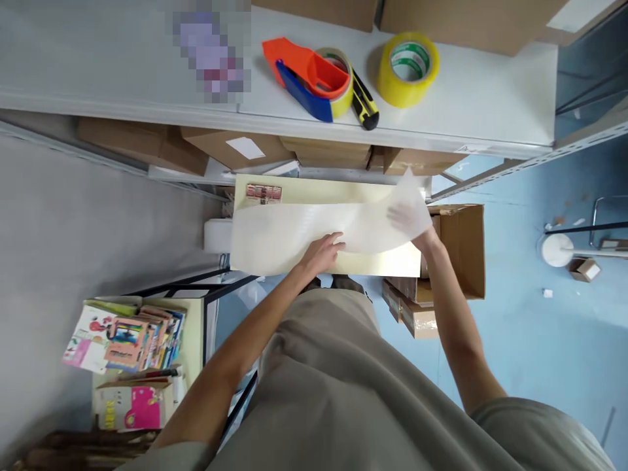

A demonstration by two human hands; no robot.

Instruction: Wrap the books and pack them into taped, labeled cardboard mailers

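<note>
A long translucent white sheet (289, 226), like packing foam, lies across a pale cream tabletop (392, 263). Its right end curls up off the surface. My left hand (321, 254) rests on the sheet's near side, fingers stretched out and slightly apart. My right hand (405, 217) is under the raised right end, its extended fingers showing blurred through the sheet; no thumb shows in front. Beyond the sheet, at the table's far left, lies a small packet of reddish, patterned items (263, 193).
On the grey shelf (466, 108) ahead are an orange-and-blue tape dispenser (309, 75), a utility knife (364, 101) and a yellow tape roll (407, 69). Cardboard boxes (331, 152) sit below. An open carton (461, 252) stands right; books (132, 340) lie on a left-hand stand.
</note>
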